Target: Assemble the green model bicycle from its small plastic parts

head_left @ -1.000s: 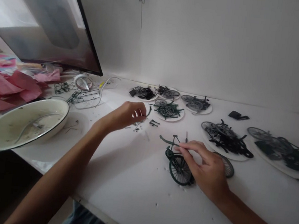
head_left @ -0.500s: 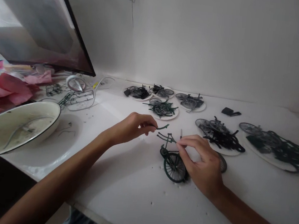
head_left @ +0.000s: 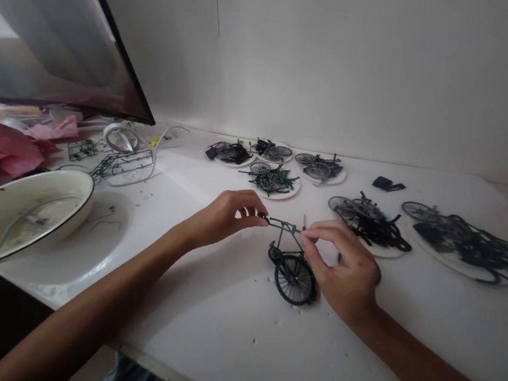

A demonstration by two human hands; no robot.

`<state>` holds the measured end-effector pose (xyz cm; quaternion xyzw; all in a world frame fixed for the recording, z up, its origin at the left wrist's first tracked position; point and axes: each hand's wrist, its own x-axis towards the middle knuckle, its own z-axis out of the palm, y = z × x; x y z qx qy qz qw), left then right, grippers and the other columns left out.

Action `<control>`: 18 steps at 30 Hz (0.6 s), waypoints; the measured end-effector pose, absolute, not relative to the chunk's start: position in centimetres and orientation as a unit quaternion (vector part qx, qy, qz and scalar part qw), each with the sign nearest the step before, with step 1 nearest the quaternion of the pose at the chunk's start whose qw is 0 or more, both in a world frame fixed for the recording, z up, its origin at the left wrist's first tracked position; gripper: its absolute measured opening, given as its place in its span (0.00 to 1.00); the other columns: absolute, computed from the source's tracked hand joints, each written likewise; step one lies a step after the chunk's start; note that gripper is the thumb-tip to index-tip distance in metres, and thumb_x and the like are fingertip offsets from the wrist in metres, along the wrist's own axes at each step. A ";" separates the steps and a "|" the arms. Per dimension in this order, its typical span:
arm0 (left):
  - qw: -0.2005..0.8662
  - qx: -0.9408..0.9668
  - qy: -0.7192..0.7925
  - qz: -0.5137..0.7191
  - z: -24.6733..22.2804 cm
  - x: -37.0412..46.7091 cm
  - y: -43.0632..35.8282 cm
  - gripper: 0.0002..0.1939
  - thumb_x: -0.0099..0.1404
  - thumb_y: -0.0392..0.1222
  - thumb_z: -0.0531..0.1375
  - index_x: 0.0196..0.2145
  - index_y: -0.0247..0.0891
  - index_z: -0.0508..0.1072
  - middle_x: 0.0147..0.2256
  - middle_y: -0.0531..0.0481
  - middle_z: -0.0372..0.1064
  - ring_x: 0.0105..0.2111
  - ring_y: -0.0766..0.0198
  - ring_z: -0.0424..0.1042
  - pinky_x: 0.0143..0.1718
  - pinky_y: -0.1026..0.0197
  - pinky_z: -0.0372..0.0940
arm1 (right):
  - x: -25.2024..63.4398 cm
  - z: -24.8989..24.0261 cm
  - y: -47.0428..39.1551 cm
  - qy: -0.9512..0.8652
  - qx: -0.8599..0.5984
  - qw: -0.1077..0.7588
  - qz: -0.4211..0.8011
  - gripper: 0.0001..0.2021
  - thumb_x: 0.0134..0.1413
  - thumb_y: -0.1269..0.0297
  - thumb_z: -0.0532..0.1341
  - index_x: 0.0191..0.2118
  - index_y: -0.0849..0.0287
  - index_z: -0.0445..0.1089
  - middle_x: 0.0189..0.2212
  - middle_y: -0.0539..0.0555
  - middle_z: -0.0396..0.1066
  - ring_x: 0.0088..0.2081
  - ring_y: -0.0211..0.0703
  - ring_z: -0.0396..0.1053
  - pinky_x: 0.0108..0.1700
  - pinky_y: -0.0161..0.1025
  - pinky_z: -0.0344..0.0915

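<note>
A dark green miniature bicycle (head_left: 293,279) stands part-built on the white table, one spoked wheel facing me and its frame rising above. My right hand (head_left: 349,272) pinches the upper frame between thumb and fingertips and hides part of the model behind it. From the left, my left hand (head_left: 228,219) pinches a small curved green piece (head_left: 265,217), most of it covered by the fingers. That piece meets or overlaps the end of the frame; whether they are joined I cannot tell. Another wheel (head_left: 378,274) shows partly behind my right hand.
Plates of dark bicycle parts (head_left: 273,182) stand along the back, with a larger plate (head_left: 465,269) at right. An enamel basin (head_left: 80,220) sits at the left edge near pink paper (head_left: 10,153). A monitor (head_left: 146,111) leans in above. Small black parts (head_left: 387,184) lie at the back right.
My left hand has brought the curved green piece to the bicycle frame, where a gap showed before. My right hand keeps its pinch on the frame. The whole view has shifted slightly.
</note>
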<state>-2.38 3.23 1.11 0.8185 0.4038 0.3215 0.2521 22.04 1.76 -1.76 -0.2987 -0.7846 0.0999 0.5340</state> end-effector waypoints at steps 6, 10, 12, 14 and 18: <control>0.133 0.844 0.344 0.390 0.4 -0.7 2.5 0.12 0.68 0.42 0.62 0.46 0.34 0.77 0.42 0.42 0.73 0.40 0.62 0.73 0.42 0.58 0.69 | 21.9 -1.8 1.7 -0.779 -0.293 0.541 0.122 0.10 0.52 0.83 0.65 0.35 0.60 0.71 0.32 0.54 0.72 0.37 0.41 0.71 0.41 0.40 0.68; 0.157 0.808 0.354 0.444 0.1 0.0 2.2 0.12 0.64 0.42 0.66 0.44 0.37 0.79 0.41 0.44 0.74 0.41 0.62 0.73 0.42 0.59 0.69 | 21.9 -1.8 1.3 -0.771 -0.273 0.554 0.153 0.11 0.51 0.83 0.65 0.36 0.60 0.71 0.33 0.55 0.73 0.38 0.43 0.72 0.40 0.41 0.69; 0.222 0.777 0.367 0.460 0.0 0.2 2.2 0.11 0.63 0.42 0.66 0.43 0.38 0.80 0.41 0.45 0.74 0.39 0.63 0.73 0.39 0.60 0.69 | 22.0 -1.9 1.2 -0.769 -0.268 0.559 0.155 0.12 0.50 0.84 0.65 0.36 0.60 0.71 0.34 0.55 0.73 0.38 0.43 0.72 0.40 0.41 0.70; 0.300 0.745 0.371 0.467 0.0 0.3 2.2 0.10 0.63 0.43 0.66 0.42 0.38 0.80 0.40 0.45 0.73 0.37 0.64 0.72 0.36 0.62 0.68 | 22.0 -1.9 1.3 -0.768 -0.268 0.561 0.153 0.12 0.50 0.84 0.65 0.36 0.60 0.71 0.34 0.55 0.73 0.38 0.43 0.73 0.39 0.41 0.70; 0.371 0.704 0.362 0.485 0.1 0.5 2.2 0.09 0.64 0.42 0.66 0.40 0.36 0.79 0.37 0.45 0.72 0.37 0.64 0.71 0.38 0.61 0.66 | 21.8 -1.9 1.5 -0.766 -0.270 0.562 0.157 0.12 0.50 0.84 0.65 0.35 0.60 0.71 0.34 0.55 0.73 0.37 0.43 0.72 0.40 0.42 0.70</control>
